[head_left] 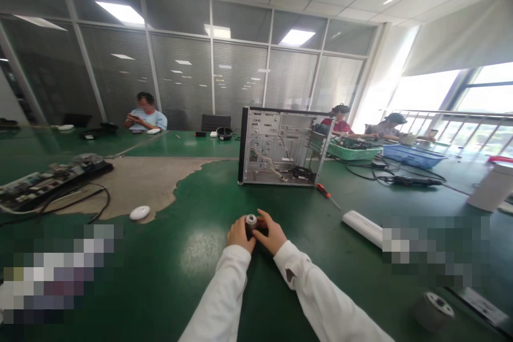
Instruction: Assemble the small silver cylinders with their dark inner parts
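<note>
In the middle of the green table (192,288), both hands close around a small, dark metal cylinder (250,221) standing upright. Its round top is pale with a dark opening in the centre. My left hand (239,234) wraps its left side. My right hand (272,232) grips from the right, thumb in front and fingers behind. The cylinder's lower part is hidden by my fingers. Just beyond my hands stands an opened computer case (282,144), its inner metal frame and loose wires showing. A red-handled screwdriver (324,191) lies at the case's right foot.
A white disc (140,212) and a circuit board assembly with cables (56,179) lie left. To the right are a long white bar (363,228), another cylinder (433,311), a green basket (355,153), a blue basket (414,156) and a corded tool (414,180). Several people sit farther off.
</note>
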{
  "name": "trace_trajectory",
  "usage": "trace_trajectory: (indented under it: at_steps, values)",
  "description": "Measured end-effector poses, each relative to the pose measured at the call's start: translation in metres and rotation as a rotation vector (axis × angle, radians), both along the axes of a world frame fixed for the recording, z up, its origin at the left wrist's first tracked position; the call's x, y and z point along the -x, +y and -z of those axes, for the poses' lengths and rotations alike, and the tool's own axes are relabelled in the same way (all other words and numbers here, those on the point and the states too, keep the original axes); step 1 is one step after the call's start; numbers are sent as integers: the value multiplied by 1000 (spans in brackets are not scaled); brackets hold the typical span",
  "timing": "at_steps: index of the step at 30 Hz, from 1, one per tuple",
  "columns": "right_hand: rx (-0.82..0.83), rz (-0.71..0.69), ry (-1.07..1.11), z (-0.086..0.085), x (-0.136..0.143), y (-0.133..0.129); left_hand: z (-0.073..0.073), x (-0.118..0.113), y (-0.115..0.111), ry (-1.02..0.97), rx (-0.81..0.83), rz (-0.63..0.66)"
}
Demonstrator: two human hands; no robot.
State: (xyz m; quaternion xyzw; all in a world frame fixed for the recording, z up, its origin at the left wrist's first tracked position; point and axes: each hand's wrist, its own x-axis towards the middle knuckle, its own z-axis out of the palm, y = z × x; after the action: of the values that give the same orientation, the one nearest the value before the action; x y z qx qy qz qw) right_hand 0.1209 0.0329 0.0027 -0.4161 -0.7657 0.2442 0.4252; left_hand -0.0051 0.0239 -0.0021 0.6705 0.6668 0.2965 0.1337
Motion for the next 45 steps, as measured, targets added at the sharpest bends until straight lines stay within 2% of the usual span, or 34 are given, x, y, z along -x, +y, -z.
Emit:
trace_trajectory:
  at_steps: [3, 16, 21, 25, 29, 37, 45]
  values:
    - [17, -47, 41, 10, -5, 0, -2, -1, 1, -38, 7, -10]
    - [-21, -49, -105, 14, -14, 0, 4, -6, 1, -65, -50, 31]
    - [-4, -26, -96, 12, -17, -3, 0, -10, -2, -55, -48, 54]
    - [6, -10, -85, 10, -23, -12, -2, -10, -12, -94, -48, 138]
    - [18, -69, -54, 6, -29, -22, -2, -7, -22, -156, -55, 251]
    - [-59, -168, 102, -9, -28, -34, 1, -5, -22, -263, -22, 283]
    - [-70, -137, 62, -8, -27, -33, -3, 0, -22, -106, -2, 284]
